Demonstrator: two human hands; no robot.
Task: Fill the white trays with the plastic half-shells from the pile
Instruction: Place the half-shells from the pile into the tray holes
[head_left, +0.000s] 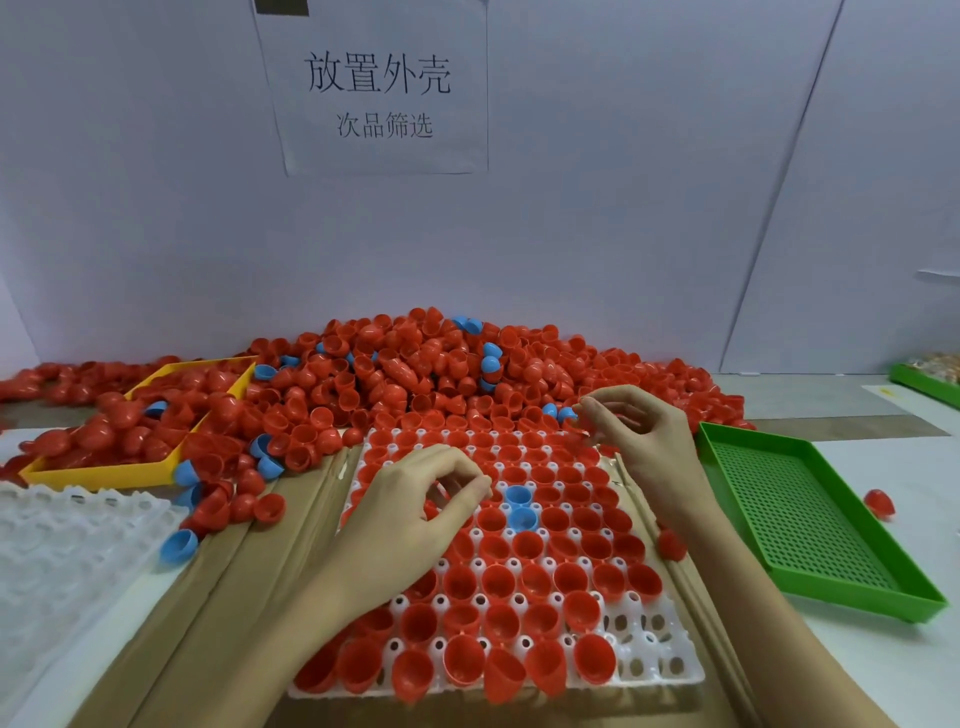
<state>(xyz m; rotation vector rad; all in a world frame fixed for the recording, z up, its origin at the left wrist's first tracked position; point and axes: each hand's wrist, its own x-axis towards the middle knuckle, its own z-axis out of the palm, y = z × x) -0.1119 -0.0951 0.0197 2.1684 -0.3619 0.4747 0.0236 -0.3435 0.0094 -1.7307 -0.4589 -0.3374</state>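
Both hands pinched over the tray.
Our left hand (415, 499) and right hand (631, 436) each pinched something red, half hidden, above the nearly full white tray (644, 657); the pile (395, 374) lay beyond. Best seated open-side up.

The pile of half-shells (415, 374) at twelve o'clock is almost all red, flecked with a few light blue ones. The white tray (644, 649) at the centre holds rows of red shells and two blue shells (518, 506) side by side near its middle. At nine o'clock a yellow tray (104, 474) carries red and blue shells. At three o'clock lies a bright green perforated tray (810, 525). A translucent white tray (62, 551) sits at eight o'clock. The white paper sign (382, 88) bears black characters.
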